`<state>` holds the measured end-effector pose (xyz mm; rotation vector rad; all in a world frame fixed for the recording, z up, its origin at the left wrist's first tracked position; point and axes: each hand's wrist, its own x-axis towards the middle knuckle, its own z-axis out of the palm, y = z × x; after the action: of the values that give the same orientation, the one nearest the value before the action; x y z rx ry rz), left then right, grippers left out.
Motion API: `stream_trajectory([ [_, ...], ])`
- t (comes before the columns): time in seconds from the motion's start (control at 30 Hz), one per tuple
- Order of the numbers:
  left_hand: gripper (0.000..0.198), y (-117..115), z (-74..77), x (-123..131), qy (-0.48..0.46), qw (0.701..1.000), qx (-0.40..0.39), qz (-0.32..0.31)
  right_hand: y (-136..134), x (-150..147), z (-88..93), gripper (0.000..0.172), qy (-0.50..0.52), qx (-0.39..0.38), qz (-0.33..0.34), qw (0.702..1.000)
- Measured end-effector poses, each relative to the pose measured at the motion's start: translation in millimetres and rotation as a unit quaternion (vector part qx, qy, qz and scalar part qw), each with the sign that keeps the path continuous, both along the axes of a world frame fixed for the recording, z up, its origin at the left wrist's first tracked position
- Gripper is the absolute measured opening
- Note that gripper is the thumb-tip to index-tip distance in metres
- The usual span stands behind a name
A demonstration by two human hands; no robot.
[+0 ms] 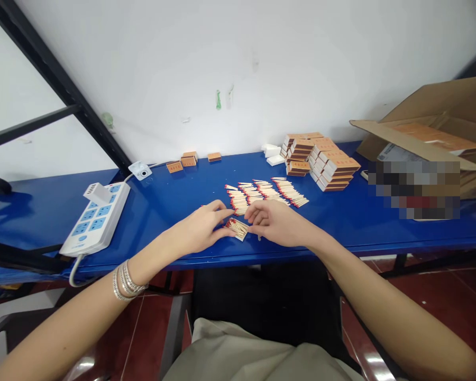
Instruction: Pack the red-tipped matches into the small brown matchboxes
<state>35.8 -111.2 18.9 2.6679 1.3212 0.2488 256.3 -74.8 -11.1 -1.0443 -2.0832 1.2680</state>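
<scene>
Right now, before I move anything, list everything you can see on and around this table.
table: one, blue, along a white wall
power strip: one, white with blue sockets, left side of table
loose matches: many, red-tipped, rows at centre
open matchbox: one, pale with matches inside, between the hands
matchbox stacks: several, orange and white, right of centre
single matchboxes: about four, orange, by the wall
cardboard box: one, brown, open, far right
bangles: several, silver, left wrist
left hand: one, left of the open matchbox
right hand: one, right of the open matchbox
</scene>
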Motion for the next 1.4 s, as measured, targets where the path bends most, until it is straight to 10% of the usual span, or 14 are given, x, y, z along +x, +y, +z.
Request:
stream_trajectory([
  [0.27, 0.066, -34.6, -39.9, 10.1, -0.080, 0.978, 0.038, 0.187, -8.1, -0.5, -10.9, 0.013, 0.012, 0.003, -0.060, 0.998],
  [0.9, 0.058, -46.7, -59.7, 32.5, -0.146, 0.966, 0.120, 0.175, 11.8, -2.2, -15.7, 0.019, 0.033, -0.067, -0.013, 0.997],
  [1.4, 0.050, -46.7, -66.3, 25.7, -0.132, 0.961, 0.151, 0.192, -30.5, -15.9, -26.3, 0.026, -0.024, 0.292, -0.021, 0.956],
])
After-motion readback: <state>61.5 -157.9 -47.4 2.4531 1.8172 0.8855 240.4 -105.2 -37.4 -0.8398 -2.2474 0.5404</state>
